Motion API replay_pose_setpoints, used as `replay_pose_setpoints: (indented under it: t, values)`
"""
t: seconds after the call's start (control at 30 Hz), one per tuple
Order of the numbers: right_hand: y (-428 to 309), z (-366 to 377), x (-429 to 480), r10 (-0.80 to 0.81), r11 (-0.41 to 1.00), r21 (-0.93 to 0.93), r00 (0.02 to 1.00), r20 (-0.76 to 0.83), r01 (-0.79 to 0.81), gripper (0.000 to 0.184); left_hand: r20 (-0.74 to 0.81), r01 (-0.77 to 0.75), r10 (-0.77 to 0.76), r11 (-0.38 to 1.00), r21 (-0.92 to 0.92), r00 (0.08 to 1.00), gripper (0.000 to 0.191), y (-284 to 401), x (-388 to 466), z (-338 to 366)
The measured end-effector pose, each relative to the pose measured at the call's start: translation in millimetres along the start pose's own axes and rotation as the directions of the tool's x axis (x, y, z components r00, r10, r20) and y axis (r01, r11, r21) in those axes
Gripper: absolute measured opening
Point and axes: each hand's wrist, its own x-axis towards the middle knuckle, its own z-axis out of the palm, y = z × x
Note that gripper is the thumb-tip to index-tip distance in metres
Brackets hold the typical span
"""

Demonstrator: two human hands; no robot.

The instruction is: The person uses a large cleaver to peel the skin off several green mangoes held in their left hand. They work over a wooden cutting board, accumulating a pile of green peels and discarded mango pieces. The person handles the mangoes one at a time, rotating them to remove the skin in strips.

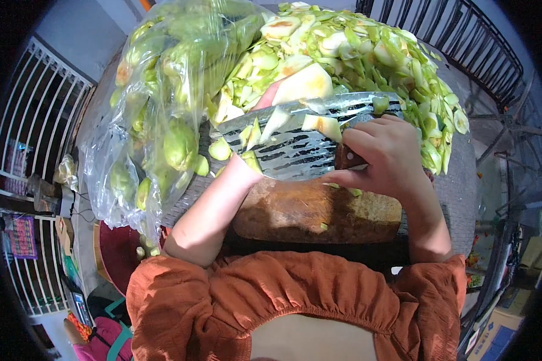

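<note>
My right hand (pixel 379 155) grips the brown wooden handle (pixel 348 158) of a broad cleaver (pixel 293 151). The blade lies across the view above the cutting board, with several pale and green slices stuck to its wet face. Behind the blade, my left hand (pixel 266 98) is mostly hidden; a finger shows along a large pale cut piece (pixel 305 83) of a green, chayote-like fruit, held just beyond the blade's far edge. Below the cleaver sits a thick wooden cutting board (pixel 316 214), stained dark in patches, with small green scraps on it.
A large heap of green and pale slices (pixel 388 63) covers the table's back and right. A clear plastic bag (pixel 162 94) full of whole green fruit (pixel 180 144) stands at the left. Beyond the table are a dark metal rack (pixel 460 40) and a white barred grille (pixel 31 122).
</note>
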Motion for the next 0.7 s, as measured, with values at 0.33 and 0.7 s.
replay_pose_setpoints:
  t: [0.33,0.7]
  values:
    - [20.3,7.5,1.5,0.005,0.998,-0.062,0.995,-0.097,-0.011,0.05,-0.117,0.053,-0.039,0.991,0.12,0.992,0.046,5.4,-9.2,-4.3]
    - [33.9,15.8,-3.8,0.058,0.987,-0.14,0.985,-0.16,-0.081,0.044,-0.213,0.075,-0.087,0.995,-0.064,0.973,0.037,5.4,-2.4,-4.3]
